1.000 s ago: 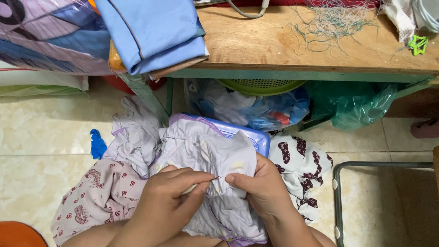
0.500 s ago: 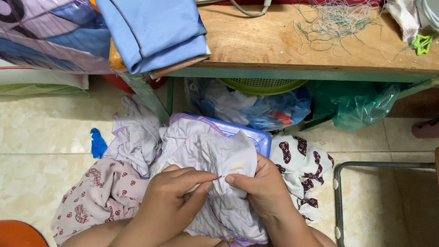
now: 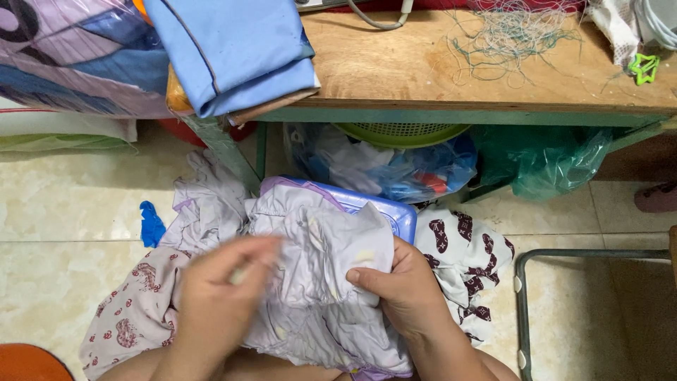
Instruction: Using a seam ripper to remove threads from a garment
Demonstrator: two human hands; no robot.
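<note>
**Soft lilac cloth in hand**

The right hand [image 3: 402,296] pinches the crumpled pale-lilac garment [image 3: 317,254] (thin, wrinkled cotton) on the lap. The left hand [image 3: 215,303] is blurred; its grip cannot be told. A rough wooden bench [image 3: 437,63] stands above.

Left of the lilac garment [image 3: 317,275], bare floor tile [image 3: 63,212] gives open passage, broken only by a small blue scrap [image 3: 150,224] and, at the near corner, an orange rim [image 3: 21,363]. Behind the garment the way is shut by the wooden worktop [image 3: 458,67], its green leg [image 3: 222,152], and the stuffed plastic bags [image 3: 395,166] beneath it. Right of the garment, past the brown-patterned cloth [image 3: 465,261], tile lies free up to a metal frame [image 3: 522,303].
</note>
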